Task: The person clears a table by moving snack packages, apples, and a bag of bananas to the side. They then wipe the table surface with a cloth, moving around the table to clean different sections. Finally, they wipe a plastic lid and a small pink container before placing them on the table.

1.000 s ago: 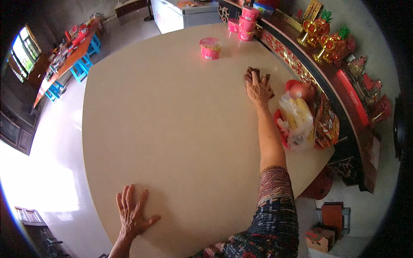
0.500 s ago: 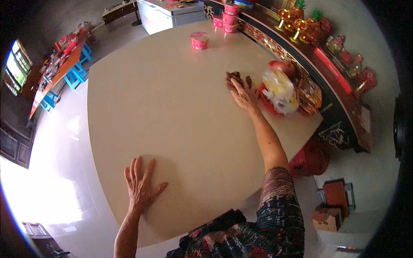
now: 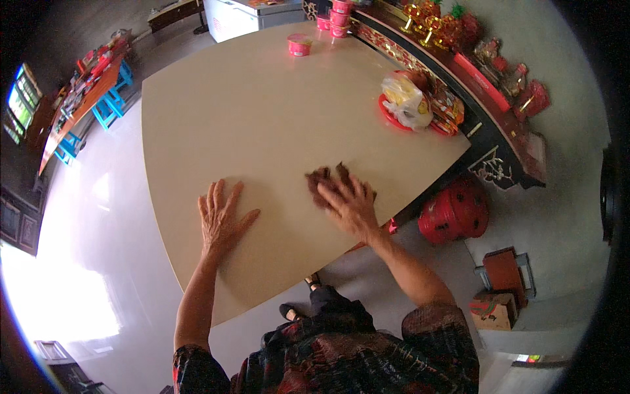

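Note:
A brown cloth (image 3: 321, 186) lies crumpled on the cream tabletop (image 3: 262, 118). Over it rests my right hand (image 3: 351, 209), fingers bent on the cloth and pressing it to the surface, slightly smeared by motion. My left hand (image 3: 221, 220) lies flat toward the table's near left, fingers spread and nothing in them. Beyond my right hand, at the table's right edge, a red plate (image 3: 392, 115) carries a clear plastic bag (image 3: 408, 105) with something yellow inside. Orange packets (image 3: 447, 111) sit beside it.
A pink tub (image 3: 300, 44) stands on the far part of the table, near a stack of similar tubs (image 3: 339, 18). A dark altar shelf (image 3: 485, 105) with ornaments borders the right. Below it are a red drum (image 3: 453, 210) and a cardboard box (image 3: 493, 310).
My right hand has drawn the cloth from beside the red plate back toward me and to the left. My left hand stays flat on the table. The view has shifted.

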`<act>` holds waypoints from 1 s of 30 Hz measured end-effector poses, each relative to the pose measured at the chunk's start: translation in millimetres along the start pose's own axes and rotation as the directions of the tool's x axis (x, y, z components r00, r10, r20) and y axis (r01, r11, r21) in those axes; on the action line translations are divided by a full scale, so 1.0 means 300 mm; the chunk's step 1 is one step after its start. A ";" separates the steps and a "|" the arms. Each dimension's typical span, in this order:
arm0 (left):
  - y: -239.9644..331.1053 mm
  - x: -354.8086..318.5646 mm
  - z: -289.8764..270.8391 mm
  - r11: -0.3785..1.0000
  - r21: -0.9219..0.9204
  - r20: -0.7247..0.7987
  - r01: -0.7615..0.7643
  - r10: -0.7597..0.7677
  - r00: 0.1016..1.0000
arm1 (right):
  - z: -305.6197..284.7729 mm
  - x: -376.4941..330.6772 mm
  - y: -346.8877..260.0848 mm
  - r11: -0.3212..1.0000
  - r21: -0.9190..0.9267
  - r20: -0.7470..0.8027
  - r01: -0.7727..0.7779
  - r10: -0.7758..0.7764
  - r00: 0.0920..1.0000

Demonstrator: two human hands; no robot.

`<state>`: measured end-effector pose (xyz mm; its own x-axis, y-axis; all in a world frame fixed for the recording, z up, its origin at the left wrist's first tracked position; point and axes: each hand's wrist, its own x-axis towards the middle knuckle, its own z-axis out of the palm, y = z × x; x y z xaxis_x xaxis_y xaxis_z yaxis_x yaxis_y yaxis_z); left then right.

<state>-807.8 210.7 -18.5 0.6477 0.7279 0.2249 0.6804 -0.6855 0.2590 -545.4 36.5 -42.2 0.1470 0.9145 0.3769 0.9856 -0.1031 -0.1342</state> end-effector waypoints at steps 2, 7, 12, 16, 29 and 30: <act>-0.016 0.003 0.012 1.000 -0.025 -0.021 -0.019 0.018 1.000 | -0.050 -0.057 -0.139 0.999 0.002 0.108 0.053 -0.053 0.993; -0.022 0.010 0.031 0.997 -0.069 -0.058 -0.018 0.014 0.998 | -0.169 0.001 -0.194 0.856 0.512 0.090 0.069 -0.134 0.987; -0.035 0.002 0.022 0.997 -0.083 -0.095 -0.010 0.002 0.995 | -0.433 0.278 -0.148 0.423 0.880 0.221 -0.216 0.037 0.975; -0.030 0.002 0.028 0.996 -0.086 -0.092 0.012 -0.020 0.996 | -0.494 0.452 -0.110 0.937 0.310 -0.047 0.158 -0.151 0.987; -0.022 0.017 0.003 0.993 -0.112 -0.072 0.047 -0.055 0.996 | -0.403 0.772 -0.013 0.411 0.911 -0.019 -0.007 0.059 0.998; -0.021 0.021 0.001 0.992 -0.119 -0.073 0.040 -0.049 0.996 | -0.346 0.772 0.029 0.527 0.849 -0.056 0.020 0.052 0.997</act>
<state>-808.0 219.5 -18.9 0.5871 0.7595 0.2801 0.6601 -0.6495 0.3774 -494.0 206.9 139.1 0.2025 0.8845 0.4203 0.4514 0.2965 -0.8416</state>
